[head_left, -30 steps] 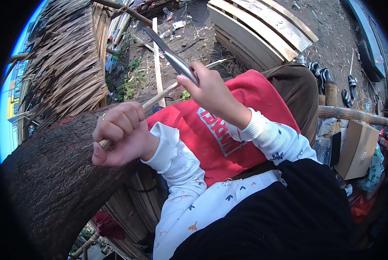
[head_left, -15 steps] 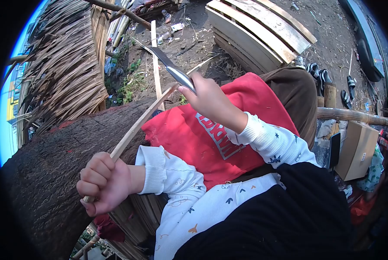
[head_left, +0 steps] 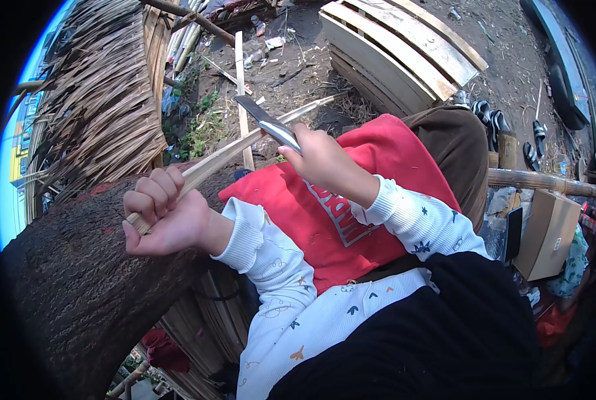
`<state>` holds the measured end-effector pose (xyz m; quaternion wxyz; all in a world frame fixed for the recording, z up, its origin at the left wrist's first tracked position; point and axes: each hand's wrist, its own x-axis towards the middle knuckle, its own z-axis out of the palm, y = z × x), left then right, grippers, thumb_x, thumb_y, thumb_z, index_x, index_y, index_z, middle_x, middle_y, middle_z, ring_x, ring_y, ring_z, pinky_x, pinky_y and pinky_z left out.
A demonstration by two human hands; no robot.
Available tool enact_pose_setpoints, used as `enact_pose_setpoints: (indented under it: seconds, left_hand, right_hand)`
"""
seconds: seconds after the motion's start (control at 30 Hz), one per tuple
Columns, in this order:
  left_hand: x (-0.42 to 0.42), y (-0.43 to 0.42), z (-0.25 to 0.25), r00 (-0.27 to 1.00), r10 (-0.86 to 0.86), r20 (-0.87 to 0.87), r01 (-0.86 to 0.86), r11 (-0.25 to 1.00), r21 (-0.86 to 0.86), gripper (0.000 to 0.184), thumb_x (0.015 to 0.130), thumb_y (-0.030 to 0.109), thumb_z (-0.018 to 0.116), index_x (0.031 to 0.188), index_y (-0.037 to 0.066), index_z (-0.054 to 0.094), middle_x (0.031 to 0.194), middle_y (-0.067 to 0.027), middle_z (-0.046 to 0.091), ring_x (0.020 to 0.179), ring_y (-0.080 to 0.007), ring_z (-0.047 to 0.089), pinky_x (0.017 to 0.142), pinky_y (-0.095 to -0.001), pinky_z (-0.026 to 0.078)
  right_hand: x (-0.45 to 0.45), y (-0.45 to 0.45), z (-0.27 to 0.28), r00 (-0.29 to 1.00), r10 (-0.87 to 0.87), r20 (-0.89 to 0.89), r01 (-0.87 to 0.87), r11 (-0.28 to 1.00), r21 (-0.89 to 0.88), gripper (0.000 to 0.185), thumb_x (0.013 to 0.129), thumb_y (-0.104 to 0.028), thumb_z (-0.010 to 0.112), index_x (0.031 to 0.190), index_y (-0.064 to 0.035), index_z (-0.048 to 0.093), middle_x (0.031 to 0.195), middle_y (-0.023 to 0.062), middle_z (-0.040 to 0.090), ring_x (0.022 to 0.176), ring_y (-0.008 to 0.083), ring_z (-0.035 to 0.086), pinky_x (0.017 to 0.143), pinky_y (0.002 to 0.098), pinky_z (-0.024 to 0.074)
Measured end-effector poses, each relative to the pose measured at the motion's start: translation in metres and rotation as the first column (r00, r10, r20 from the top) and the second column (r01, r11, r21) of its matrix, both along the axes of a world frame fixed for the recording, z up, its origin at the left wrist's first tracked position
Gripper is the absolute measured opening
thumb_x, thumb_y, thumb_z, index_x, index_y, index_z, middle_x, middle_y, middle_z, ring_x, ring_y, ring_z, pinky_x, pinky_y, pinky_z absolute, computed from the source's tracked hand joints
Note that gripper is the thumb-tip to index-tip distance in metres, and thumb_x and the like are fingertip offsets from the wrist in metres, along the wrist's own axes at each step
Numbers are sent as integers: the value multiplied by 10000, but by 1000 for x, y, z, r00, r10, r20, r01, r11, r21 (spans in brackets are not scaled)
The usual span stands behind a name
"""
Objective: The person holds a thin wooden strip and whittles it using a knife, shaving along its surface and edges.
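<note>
My left hand (head_left: 168,217) is closed round the near end of a long pale wooden strip (head_left: 219,157), which slants up and away to the right. In my right hand (head_left: 321,160) is a knife (head_left: 271,125) with a broad dark blade and a shiny metal handle. The knife crosses the strip about its middle, pointing up to the left. Whether the edge bites into the wood, I cannot tell. A red cloth (head_left: 391,180) with white lettering lies over my lap, below the right hand. Beneath the left hand is a thick dark log (head_left: 78,293).
Stacked pale boards (head_left: 404,40) lie on the dirt ahead. A thatch panel (head_left: 98,87) stands at left, and another thin strip (head_left: 243,113) lies beyond the log. On the right are a bamboo pole (head_left: 544,179), a cardboard box (head_left: 546,233), a phone (head_left: 513,233) and sandals (head_left: 498,123).
My left hand has risen, bringing the strip's near end up so that it slants less steeply. The knife has shifted slightly down, and its blade points more to the left.
</note>
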<state>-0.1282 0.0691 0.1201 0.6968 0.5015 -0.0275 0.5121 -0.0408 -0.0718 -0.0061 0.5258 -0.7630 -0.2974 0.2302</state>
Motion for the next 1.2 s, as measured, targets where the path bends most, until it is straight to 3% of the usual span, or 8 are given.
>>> enact_pose_setpoints:
  seconds: [0.27,0.37,0.5,0.67,0.8,0.97,1.07,1.2]
  left_hand:
    - [-41,-14,29,998,-54,40,52,998,36,353,765,342,421,542,144,233,490,26,220,438,-81,160,430,-255,132]
    - [-57,-19,37,997,-43,65,38,997,74,339,763,335,426,553,144,240,498,25,215,442,-85,174,435,-257,140]
    - [-67,-23,40,992,-36,121,22,993,115,348,749,341,436,553,140,231,505,21,205,451,-92,186,446,-264,143]
    - [-43,-3,24,995,-24,99,15,996,90,365,765,366,384,543,138,206,499,20,194,448,-91,167,441,-268,136]
    - [13,-3,-2,984,176,4,-175,982,76,400,776,390,383,538,127,199,470,19,171,430,-92,115,430,-275,102]
    - [11,-9,-2,995,102,14,-103,993,50,408,778,399,386,535,129,199,470,22,167,428,-89,115,428,-270,101]
    - [13,-11,0,976,219,-7,-219,975,36,400,774,395,386,535,133,200,472,23,168,423,-86,116,424,-264,96]
    - [14,1,1,911,411,-17,-412,909,-69,373,771,377,371,534,141,206,474,26,175,411,-80,119,416,-248,92]
  right_hand:
    - [1,0,-2,999,-10,37,9,1000,20,286,854,-224,541,836,56,481,579,210,543,511,342,562,476,414,421]
    - [3,-1,4,1000,27,-2,-28,999,-42,287,825,-192,553,856,87,493,676,245,579,623,388,589,573,447,466]
    - [-1,1,-7,999,-4,50,2,999,51,282,853,-217,537,828,58,480,595,217,549,523,355,563,485,422,424]
    - [-1,0,-4,1000,24,3,-24,1000,-13,279,852,-217,538,824,55,480,607,228,552,544,365,569,498,432,426]
    - [-2,1,-8,999,11,39,-11,1000,-16,287,855,-223,536,826,57,478,603,224,552,543,365,569,502,433,426]
    - [2,2,-9,999,-11,40,13,998,-65,307,860,-239,535,818,60,477,604,230,550,553,368,569,508,427,428]
    - [3,0,0,998,17,-54,-23,994,-105,311,858,-247,542,841,58,485,596,202,553,520,337,568,495,410,429]
    - [1,2,11,978,91,-186,-68,990,123,285,869,-255,540,878,27,494,563,86,525,483,169,541,442,320,404]
